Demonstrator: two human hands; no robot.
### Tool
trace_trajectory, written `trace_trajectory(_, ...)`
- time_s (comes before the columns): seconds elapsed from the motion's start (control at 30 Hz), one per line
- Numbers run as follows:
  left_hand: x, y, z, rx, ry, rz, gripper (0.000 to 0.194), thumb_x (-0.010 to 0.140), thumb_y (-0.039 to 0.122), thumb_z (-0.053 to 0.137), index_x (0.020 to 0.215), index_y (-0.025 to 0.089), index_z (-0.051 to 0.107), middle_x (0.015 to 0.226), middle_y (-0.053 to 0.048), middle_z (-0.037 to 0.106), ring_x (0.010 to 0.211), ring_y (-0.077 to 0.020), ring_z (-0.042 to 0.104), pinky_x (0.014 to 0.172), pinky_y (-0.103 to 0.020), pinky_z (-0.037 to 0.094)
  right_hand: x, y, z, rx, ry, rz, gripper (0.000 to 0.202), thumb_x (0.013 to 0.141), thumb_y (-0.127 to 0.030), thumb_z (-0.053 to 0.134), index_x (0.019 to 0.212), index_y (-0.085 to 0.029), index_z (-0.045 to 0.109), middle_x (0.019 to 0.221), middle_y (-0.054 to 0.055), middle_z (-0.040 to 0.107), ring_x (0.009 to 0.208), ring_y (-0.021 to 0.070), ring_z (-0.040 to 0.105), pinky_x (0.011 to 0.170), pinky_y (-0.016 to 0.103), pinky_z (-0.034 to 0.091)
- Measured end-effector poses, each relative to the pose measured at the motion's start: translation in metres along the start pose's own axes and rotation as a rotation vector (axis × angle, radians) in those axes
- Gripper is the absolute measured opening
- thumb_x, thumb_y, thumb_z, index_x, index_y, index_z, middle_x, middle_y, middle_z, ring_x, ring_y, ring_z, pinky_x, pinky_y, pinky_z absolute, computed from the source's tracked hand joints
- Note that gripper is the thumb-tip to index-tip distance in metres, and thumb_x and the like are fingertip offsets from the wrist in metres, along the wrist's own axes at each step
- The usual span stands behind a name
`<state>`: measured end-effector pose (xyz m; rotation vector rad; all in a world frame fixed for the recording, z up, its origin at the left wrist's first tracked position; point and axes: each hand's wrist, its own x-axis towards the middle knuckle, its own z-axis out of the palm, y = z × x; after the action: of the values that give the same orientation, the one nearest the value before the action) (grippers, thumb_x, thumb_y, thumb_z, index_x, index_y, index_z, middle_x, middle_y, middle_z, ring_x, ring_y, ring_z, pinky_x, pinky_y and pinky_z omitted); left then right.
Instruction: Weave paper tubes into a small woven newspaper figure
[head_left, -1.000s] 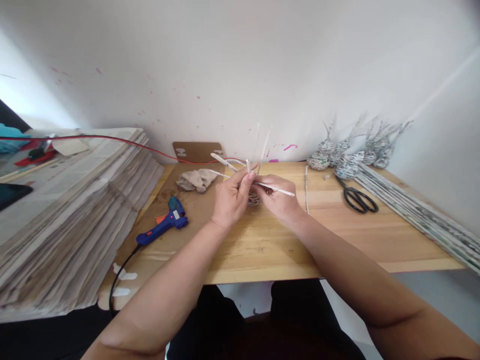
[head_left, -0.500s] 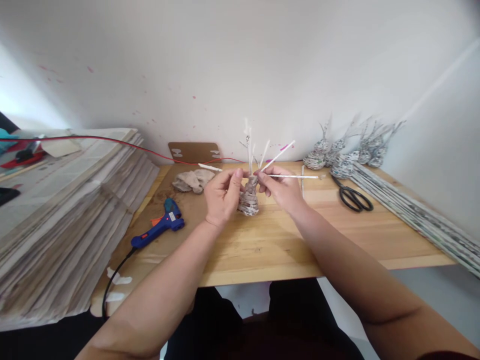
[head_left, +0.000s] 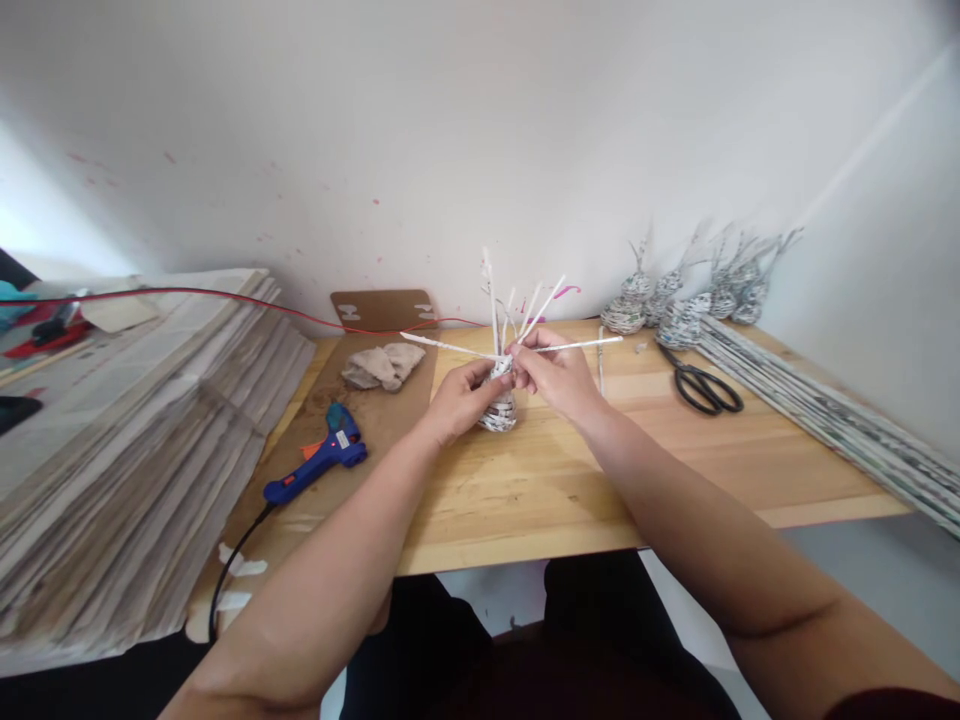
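Observation:
A small woven paper piece point(head_left: 498, 414) stands on the wooden table, narrow at its neck, with several white paper sticks point(head_left: 493, 300) fanning up and outward from the top. My left hand point(head_left: 463, 400) grips its neck from the left, thumb across the front. At the right side of the neck, my right hand point(head_left: 553, 374) pinches the base of a paper stick point(head_left: 592, 343) that points right. Another stick point(head_left: 442, 346) reaches out to the left above my left hand. The fingertips partly hide the neck.
A blue glue gun point(head_left: 322, 460) and a crumpled cloth point(head_left: 384, 366) lie on brown board at left, beside a tall newspaper stack point(head_left: 150, 460). At right are black scissors point(head_left: 701, 385), long paper rods point(head_left: 817, 410) and several woven pieces point(head_left: 679, 318).
My left hand has turned, its thumb now lying across the neck. The left-pointing stick shows along its length, and the right-pointing one has tilted up slightly. The view has shifted a little.

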<state>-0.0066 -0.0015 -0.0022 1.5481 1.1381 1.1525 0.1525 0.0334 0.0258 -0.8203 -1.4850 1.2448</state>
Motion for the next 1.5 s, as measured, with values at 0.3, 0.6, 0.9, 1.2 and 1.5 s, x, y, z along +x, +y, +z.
trace_trajectory(0.3, -0.001, 0.003, 0.004, 0.131, 0.182, 0.096, 0.032, 0.083, 0.040, 0.067, 0.100, 0.016, 0.076, 0.089, -0.003, 0.075, 0.082, -0.0190, 0.064, 0.077, -0.027, 0.047, -0.003, -0.002, -0.011, -0.504, -0.111, -0.228, 0.018, 0.088, -0.036, 0.064, 0.085, -0.019, 0.066, 0.069, 0.000, 0.064, 0.056, 0.0110, 0.053, 0.054, 0.026, 0.039)
trace_trajectory(0.6, -0.002, 0.001, 0.009, 0.146, 0.213, 0.148, 0.031, 0.083, 0.033, 0.068, 0.106, 0.015, 0.075, 0.096, -0.005, 0.078, 0.088, -0.0207, 0.068, 0.081, -0.029, 0.051, -0.004, -0.004, -0.013, -0.613, -0.188, -0.195, 0.027, 0.092, -0.039, 0.059, 0.074, -0.019, 0.063, 0.061, 0.000, 0.060, 0.058, 0.0130, 0.053, 0.057, 0.027, 0.037)
trace_trajectory(0.9, 0.000, -0.003, 0.009, 0.083, 0.208, 0.117, 0.034, 0.083, 0.033, 0.068, 0.110, 0.014, 0.074, 0.107, -0.008, 0.078, 0.098, -0.0224, 0.070, 0.089, -0.031, 0.051, -0.002, 0.001, -0.009, -0.518, -0.132, -0.151, 0.026, 0.088, -0.039, 0.064, 0.075, -0.017, 0.068, 0.071, 0.002, 0.068, 0.064, 0.0140, 0.060, 0.061, 0.026, 0.043)
trace_trajectory(1.2, 0.000, -0.002, 0.013, -0.154, 0.215, 0.104, 0.035, 0.075, 0.032, 0.075, 0.105, 0.015, 0.070, 0.105, -0.008, 0.075, 0.096, -0.0213, 0.068, 0.090, -0.033, 0.051, -0.001, -0.003, -0.013, -0.613, -0.145, -0.264, 0.024, 0.089, -0.036, 0.061, 0.073, -0.019, 0.063, 0.067, 0.000, 0.061, 0.064, 0.0137, 0.055, 0.061, 0.026, 0.038)
trace_trajectory(1.5, 0.005, 0.005, -0.007, -0.309, 0.193, 0.203, 0.037, 0.074, 0.038, 0.082, 0.103, 0.018, 0.072, 0.094, -0.005, 0.074, 0.084, -0.0149, 0.066, 0.081, -0.028, 0.053, 0.000, -0.009, -0.022, -0.596, -0.352, -0.270, 0.023, 0.091, -0.031, 0.060, 0.073, -0.017, 0.064, 0.066, -0.002, 0.057, 0.061, 0.0115, 0.051, 0.062, 0.025, 0.036)
